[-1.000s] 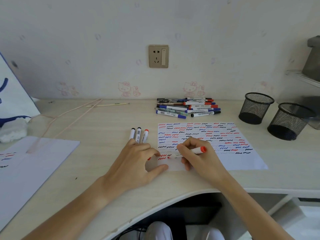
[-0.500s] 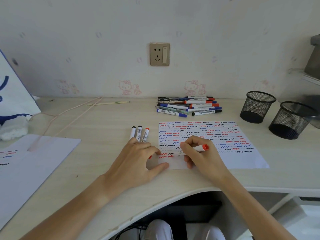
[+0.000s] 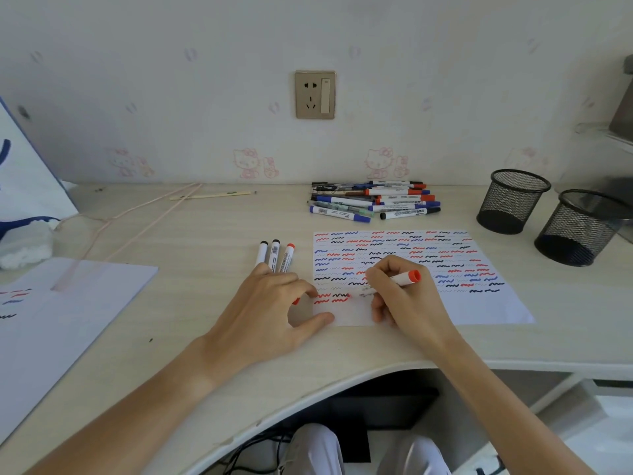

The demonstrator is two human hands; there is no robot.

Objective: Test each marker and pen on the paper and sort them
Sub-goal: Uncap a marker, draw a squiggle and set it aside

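With the right hand [image 3: 407, 296] pinching the red marker [image 3: 397, 281], tip on the paper's [image 3: 496, 310] lower left, draw one light squiggle in bare space while the left hand's [image 3: 270, 310] spread fingers [image 3: 318, 318] pin the corner to the surface [image 3: 205, 234].

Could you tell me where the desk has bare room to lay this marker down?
Bare desk lies between the three markers and the pink cord. It is crowded around the pen pile and the mesh cups.

right hand [image 3: 407, 296] with red marker [image 3: 394, 282] shifted rightward, fresh red squiggle [image 3: 342, 298] on paper [image 3: 479, 303]
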